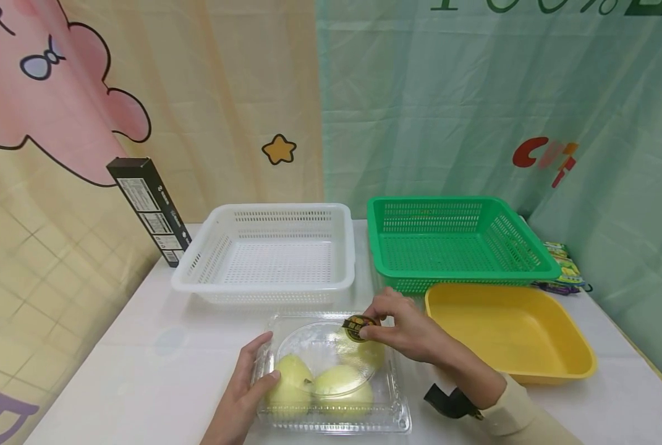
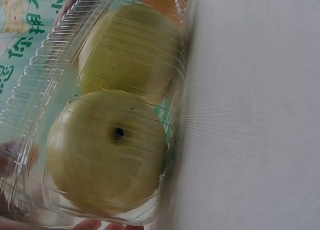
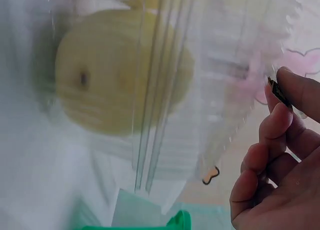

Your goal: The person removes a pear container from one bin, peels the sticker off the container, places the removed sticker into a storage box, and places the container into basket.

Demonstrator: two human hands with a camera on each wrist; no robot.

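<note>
A clear plastic clamshell box (image 1: pixel 389 405) sits on the table near its front edge, lid down. Through it show pale yellow-green pears (image 1: pixel 342 389), two in front and one farther back at the right. My left hand (image 1: pixel 244 386) grips the box's left side, thumb over the lid; its fingertips (image 2: pixel 89 225) peek in at the bottom of the left wrist view. Between thumb and fingers, my right hand (image 1: pixel 405 324) pinches a round black-and-gold sticker (image 1: pixel 355 326) at the box's far right corner. Seen edge-on in the right wrist view, the sticker (image 3: pixel 279 93) appears clear of the lid there.
Behind the box stand a white basket (image 1: pixel 286 287) and a green basket (image 1: pixel 464 275). A yellow tray (image 1: pixel 511 371) lies right of it, close to my right forearm. A tall black box (image 1: pixel 149 210) leans at the back left; colourful packets (image 1: pixel 567 269) lie at the far right.
</note>
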